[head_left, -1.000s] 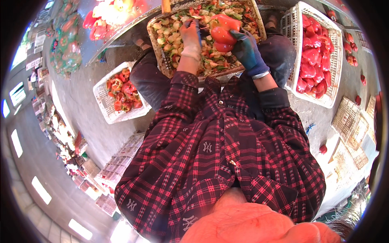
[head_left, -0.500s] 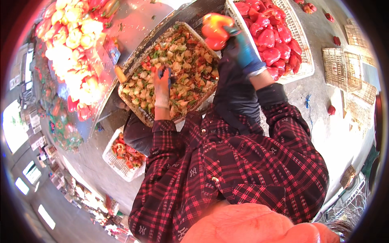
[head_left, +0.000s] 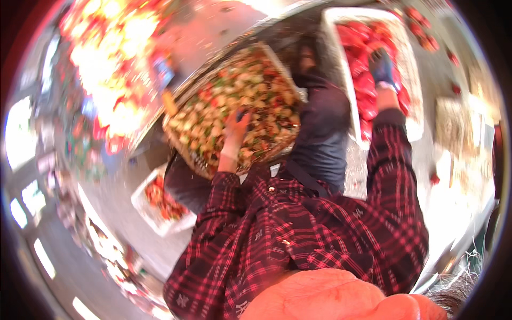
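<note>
Over a basket heaped with pale pepper cores and trimmings, my left hand has its fingers curled. Something small and dark shows at them, too blurred to name. My right hand, in a blue and dark glove, reaches into a white crate at the right. It lies over glossy red peppers there. Its fingers point away from me and are smeared, so I cannot see whether they hold a pepper.
At the upper left, a bright heap of peppers lies on a metal surface. A yellow-orange object sits by the basket's corner. Lower left stands a small white crate of red pieces. Loose peppers and pale crates are at right.
My right hand, which held a red-orange pepper between the basket and the crate, has moved right into the crate of red peppers. My left hand stays over the cores. The view has shifted.
</note>
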A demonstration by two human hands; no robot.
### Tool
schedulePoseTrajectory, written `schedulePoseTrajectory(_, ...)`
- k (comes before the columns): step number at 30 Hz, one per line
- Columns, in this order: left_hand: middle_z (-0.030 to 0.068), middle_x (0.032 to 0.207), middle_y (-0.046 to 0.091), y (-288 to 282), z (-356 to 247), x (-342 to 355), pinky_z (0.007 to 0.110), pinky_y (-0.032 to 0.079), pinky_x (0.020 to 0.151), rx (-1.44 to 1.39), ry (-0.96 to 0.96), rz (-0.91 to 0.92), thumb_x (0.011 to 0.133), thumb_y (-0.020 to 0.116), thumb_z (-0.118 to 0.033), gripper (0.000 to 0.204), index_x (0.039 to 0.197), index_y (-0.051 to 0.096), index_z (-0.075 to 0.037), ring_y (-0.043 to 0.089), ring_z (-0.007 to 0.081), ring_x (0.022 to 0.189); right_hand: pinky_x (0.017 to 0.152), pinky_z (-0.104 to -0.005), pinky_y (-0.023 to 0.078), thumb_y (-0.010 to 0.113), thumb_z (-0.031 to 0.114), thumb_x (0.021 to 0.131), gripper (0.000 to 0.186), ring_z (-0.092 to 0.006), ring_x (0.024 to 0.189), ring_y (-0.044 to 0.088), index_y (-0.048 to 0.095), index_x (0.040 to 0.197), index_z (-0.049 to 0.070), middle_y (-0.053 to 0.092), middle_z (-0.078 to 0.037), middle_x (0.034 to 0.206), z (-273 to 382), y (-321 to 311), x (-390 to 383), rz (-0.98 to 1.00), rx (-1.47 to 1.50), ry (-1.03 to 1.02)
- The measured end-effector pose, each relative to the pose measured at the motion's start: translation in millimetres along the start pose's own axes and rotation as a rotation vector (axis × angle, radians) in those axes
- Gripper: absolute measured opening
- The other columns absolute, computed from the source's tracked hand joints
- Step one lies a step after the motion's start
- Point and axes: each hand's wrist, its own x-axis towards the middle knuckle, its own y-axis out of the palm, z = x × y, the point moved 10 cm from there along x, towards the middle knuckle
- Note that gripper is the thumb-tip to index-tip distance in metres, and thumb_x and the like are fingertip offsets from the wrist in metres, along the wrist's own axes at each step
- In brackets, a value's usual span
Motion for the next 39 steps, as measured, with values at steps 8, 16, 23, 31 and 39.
schedulePoseTrajectory(8,0.0161,0.095,0.066,-148,-167,-45,0.040,0.050,0.078,0.689,0.679,-0.501,0.083,0.065,-0.019,0.032,0.109,0.060,-0.001,0.062,0.0311,0.090,0.109,-0.0442,0.033,0.046,0.017,0.095,0.043,-0.0297,0.125,0.045,0.044,0.133,-0.002,0.049,-0.017,0.134,83,310,-97,0.359,0.634,0.319)
schedulePoseTrajectory(16,0.0208,0.106,0.061,-364,-205,0,0.041,0.048,0.083,1.386,0.221,-0.840,0.082,0.063,-0.030,0.056,0.131,0.048,-0.007,0.062,0.0314,0.097,0.107,-0.0408,0.035,0.053,0.020,0.093,0.044,-0.0276,0.126,0.046,0.046,0.131,0.000,0.049,-0.017,0.134,90,484,-196,0.624,0.688,0.489)
schedulePoseTrajectory(23,0.0220,0.105,0.062,-394,-124,43,0.049,0.048,0.080,1.194,0.274,-0.845,0.079,0.062,-0.032,0.047,0.123,0.051,-0.018,0.061,0.0382,0.095,0.105,-0.0410,0.039,0.052,0.021,0.093,0.044,-0.0289,0.119,0.052,0.046,0.131,0.000,0.053,-0.018,0.129,64,539,-226,0.700,0.614,0.596)
schedulePoseTrajectory(31,0.0113,0.106,0.057,-272,-190,-56,0.038,0.053,0.075,0.982,0.702,-0.914,0.070,0.078,-0.017,0.061,0.125,0.052,-0.016,0.062,0.0272,0.086,0.103,-0.0453,0.040,0.051,0.027,0.095,0.042,-0.0312,0.116,0.053,0.049,0.127,0.001,0.054,-0.018,0.125,11,554,-255,0.782,0.591,0.801)
schedulePoseTrajectory(39,0.0146,0.105,0.056,-82,-165,-75,0.040,0.050,0.074,1.094,1.135,-0.472,0.077,0.068,-0.018,0.044,0.119,0.059,-0.024,0.062,0.0284,0.090,0.095,-0.0407,0.046,0.041,0.038,0.098,0.042,-0.0243,0.106,0.058,0.051,0.123,0.005,0.058,-0.011,0.117,20,540,-280,0.891,0.724,0.700)
